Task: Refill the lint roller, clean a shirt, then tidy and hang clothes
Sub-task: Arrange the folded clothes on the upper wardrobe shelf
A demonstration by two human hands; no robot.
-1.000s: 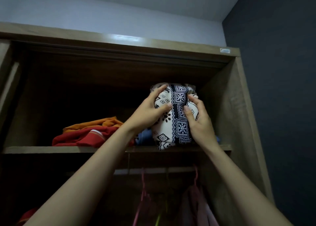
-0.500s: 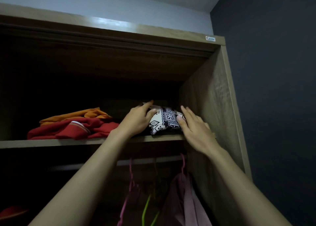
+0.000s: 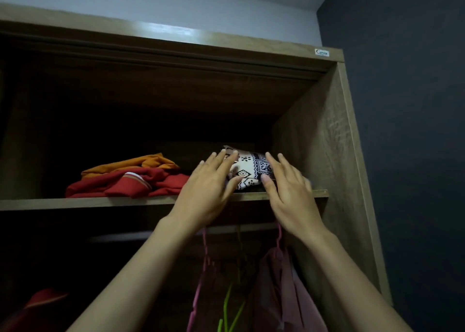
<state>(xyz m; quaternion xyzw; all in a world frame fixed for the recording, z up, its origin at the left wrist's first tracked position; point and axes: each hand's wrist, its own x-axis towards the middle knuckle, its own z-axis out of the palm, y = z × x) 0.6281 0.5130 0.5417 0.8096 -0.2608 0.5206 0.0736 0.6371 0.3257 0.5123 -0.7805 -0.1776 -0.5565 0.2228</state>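
upper wooden wardrobe shelf (image 3: pixel 83 203): folded cream-and-navy patterned cloth (image 3: pixel 247 168) lies at right end, beside side panel. left hand (image 3: pixel 210 189) and right hand (image 3: pixel 289 192) flank it, fingers spread, loosely touching, not gripping. folded red and orange garments (image 3: pixel 130 179) lie left.

red clothes (image 3: pixel 125 184) crowd the shelf (image 3: pixel 75 203) left, wardrobe wall (image 3: pixel 314 143) blocks right; dark room gapes above the patterned cloth (image 3: pixel 247 168).

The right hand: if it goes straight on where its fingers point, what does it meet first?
Most likely the patterned folded cloth on the shelf; the right hand points up along its right side, though depth is unclear.
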